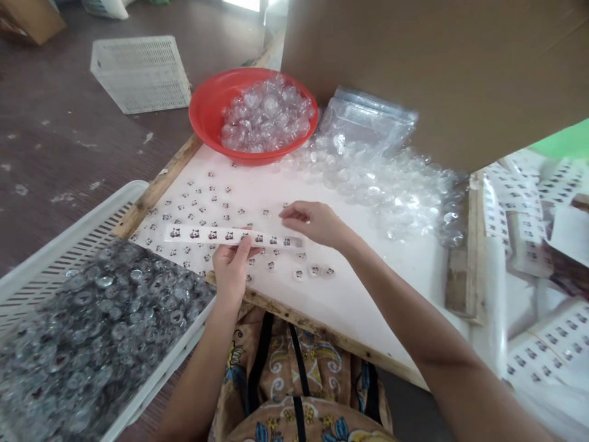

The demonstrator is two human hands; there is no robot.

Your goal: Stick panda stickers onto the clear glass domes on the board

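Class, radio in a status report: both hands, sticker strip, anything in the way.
Left hand holding sticker strip. Right hand near strip's right end, fingertip contents unclear. Only left thumb covering strip.

board (322,309) was bare on both sides of the right forearm, strip (193,234) spanned its left part, bowl (206,116) and disc pile (391,190) blocked its far side, cardboard (414,67) stood behind
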